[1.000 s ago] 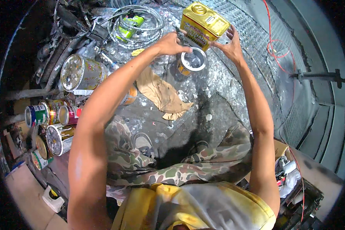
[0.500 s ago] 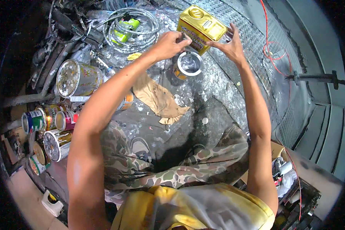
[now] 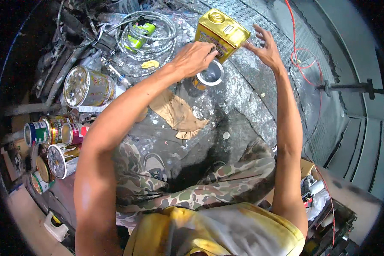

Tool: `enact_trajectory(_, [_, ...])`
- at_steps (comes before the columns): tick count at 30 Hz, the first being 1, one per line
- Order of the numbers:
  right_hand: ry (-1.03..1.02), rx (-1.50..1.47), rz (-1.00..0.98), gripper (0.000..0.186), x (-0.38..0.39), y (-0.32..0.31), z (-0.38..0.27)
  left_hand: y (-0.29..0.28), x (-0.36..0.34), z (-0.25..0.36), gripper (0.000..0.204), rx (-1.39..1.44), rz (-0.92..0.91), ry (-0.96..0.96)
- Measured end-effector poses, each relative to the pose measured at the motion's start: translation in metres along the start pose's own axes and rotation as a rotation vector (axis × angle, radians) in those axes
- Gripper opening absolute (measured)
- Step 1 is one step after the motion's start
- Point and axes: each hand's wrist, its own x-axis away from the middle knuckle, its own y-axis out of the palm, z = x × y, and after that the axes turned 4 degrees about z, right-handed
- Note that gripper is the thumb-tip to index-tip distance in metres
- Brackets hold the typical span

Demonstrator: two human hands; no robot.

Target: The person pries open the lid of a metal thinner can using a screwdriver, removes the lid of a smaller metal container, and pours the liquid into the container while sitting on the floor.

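Observation:
A gold rectangular metal can with a round cap on top stands just beyond a small open round tin. The tin has a silvery rim and a greyish inside. My left hand is at the near face of the can, its fingers curled together. What those fingers hold, if anything, is hidden. Beside the can's right end is my right hand, fingers spread and holding nothing. Its thumb comes close to the can's corner; I cannot tell whether it touches.
A tan cloth lies on the paint-spotted floor. A coiled grey hose surrounds a bright green object. Several paint cans, including a large one, stand at the left. A red hose runs down the right side.
My right hand has come off the can and moved right, its fingers spreading. My left hand has shifted slightly nearer and its fingers now curl downward. The can has moved slightly.

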Motion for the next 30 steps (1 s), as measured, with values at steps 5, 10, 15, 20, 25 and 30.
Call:
enact_trajectory(5, [-0.572, 0.368, -0.068, 0.033, -0.039, 0.015, -0.054, -0.001, 0.008, -0.019, 0.031, 0.003, -0.052, -0.169])
enact_trajectory(10, [-0.75, 0.536, -0.412, 0.016, -0.076, 0.02, -0.056, 0.003, 0.0, -0.008, 0.034, 0.092, -0.012, -0.059])
enact_trajectory(15, [-0.633, 0.493, -0.479, 0.025, -0.09, 0.024, -0.073, -0.007, -0.003, -0.009, 0.034, -0.095, -0.16, -0.181])
enact_trajectory(20, [-0.683, 0.49, -0.406, 0.037, -0.094, 0.015, -0.057, -0.003, -0.001, -0.011, 0.033, 0.144, -0.09, -0.09])
enact_trajectory(25, [-0.52, 0.38, -0.22, 0.039, -0.08, 0.015, -0.037, -0.078, -0.01, 0.027, 0.033, -0.015, -0.126, -0.045])
enact_trajectory(30, [-0.144, 0.24, -0.021, 0.038, -0.053, 0.013, -0.002, -0.124, -0.006, 0.05, 0.035, 0.048, -0.064, -0.011])
